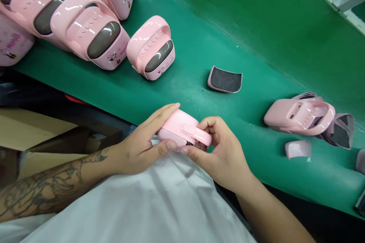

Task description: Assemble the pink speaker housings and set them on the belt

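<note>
Close to my body, at the table's near edge, both hands grip one pink handled plastic case (178, 125). My left hand (142, 138) wraps its left end, thumb along the near side and fingers along the far side. At the other end, my right hand (219, 148) pinches around the handle (202, 136), its fingertips partly hidden behind it. A dark spot shows by my right thumb. Beyond the hands, a curved piece with a dark inner face (226, 80) lies on the green tabletop (188, 91).
Several pink cases with handles and dark windows (107, 40) stand at the upper left; a single one (154, 51) sits beside them. At right lie another pink case (296, 115), dark-lined strips (340, 131) and a small pale curved piece (298, 149). Cardboard boxes (34, 129) are lower left.
</note>
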